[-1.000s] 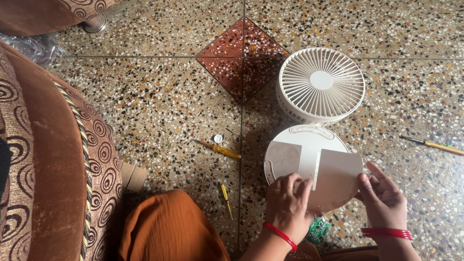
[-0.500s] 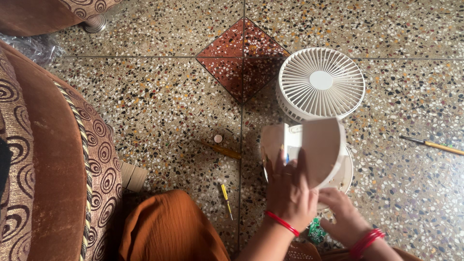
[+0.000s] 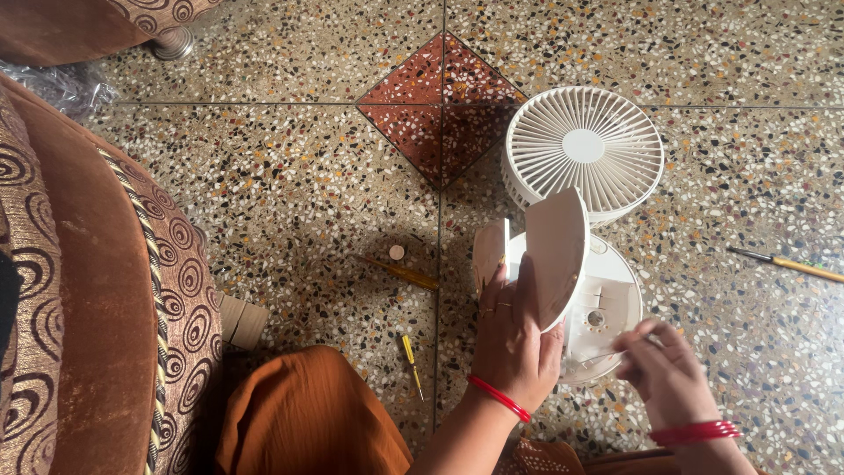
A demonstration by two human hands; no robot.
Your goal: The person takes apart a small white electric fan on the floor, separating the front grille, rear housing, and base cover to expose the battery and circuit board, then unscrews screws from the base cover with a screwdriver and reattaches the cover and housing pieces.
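A white table fan lies on the speckled floor, its round grille head [image 3: 585, 151] beyond its round base [image 3: 607, 308]. My left hand [image 3: 514, 339] grips a white curved cover panel [image 3: 556, 255], lifted upright off the base so the base's inside shows. A second white panel [image 3: 490, 253] stands just left of it, by my fingers. My right hand [image 3: 664, 369] pinches a thin tool whose tip reaches into the opened base; the tool is too thin to tell apart. Both wrists wear red bangles.
Two small yellow-handled screwdrivers [image 3: 400, 271] [image 3: 411, 356] and a small round cap [image 3: 396, 252] lie left of the fan. Another yellow-handled screwdriver [image 3: 787, 263] lies far right. A brown patterned sofa [image 3: 97, 290] fills the left side; my orange-clad knee [image 3: 308, 413] is at the bottom.
My left hand has swung the cover panel up from flat on the base to standing on edge. My right hand left the panel's edge and now works inside the opened base.
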